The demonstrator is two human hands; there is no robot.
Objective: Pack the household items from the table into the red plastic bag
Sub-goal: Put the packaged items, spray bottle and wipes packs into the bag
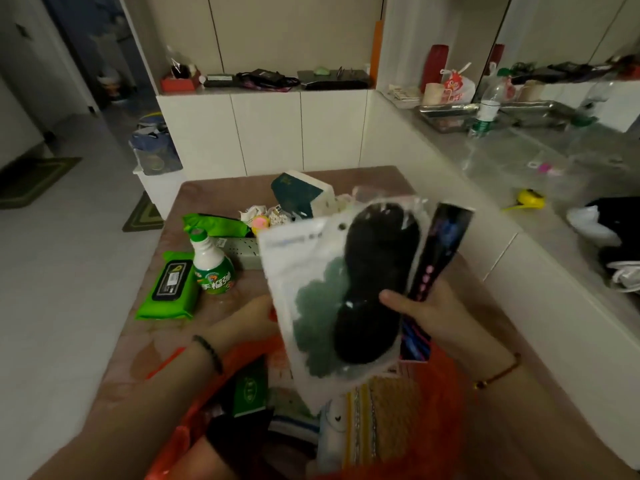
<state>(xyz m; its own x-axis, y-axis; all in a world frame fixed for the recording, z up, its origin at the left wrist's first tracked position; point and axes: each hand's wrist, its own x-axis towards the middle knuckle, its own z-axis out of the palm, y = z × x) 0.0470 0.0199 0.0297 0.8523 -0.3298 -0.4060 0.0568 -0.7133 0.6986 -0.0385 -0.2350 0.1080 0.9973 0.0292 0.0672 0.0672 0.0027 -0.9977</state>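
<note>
My right hand [426,310] grips a clear packet of black insoles [339,292] together with a slim black box [438,258], both held upright over the red plastic bag [440,386]. The bag lies open at the table's near edge and holds a green packet [250,389], a woven yellow cloth [384,417] and other items. My left hand [249,317] is at the bag's far rim, partly hidden behind the insole packet; what it grips I cannot tell. On the table remain a green wipes pack [169,289], a white spray bottle [211,265] and a green pouch [216,225].
A pale green power strip [242,247], a dark green box [301,195] and small crumpled items [263,218] sit on the pink table [377,178]. White cabinets run behind and along the right, their counter cluttered with bottles and trays. Open floor lies to the left.
</note>
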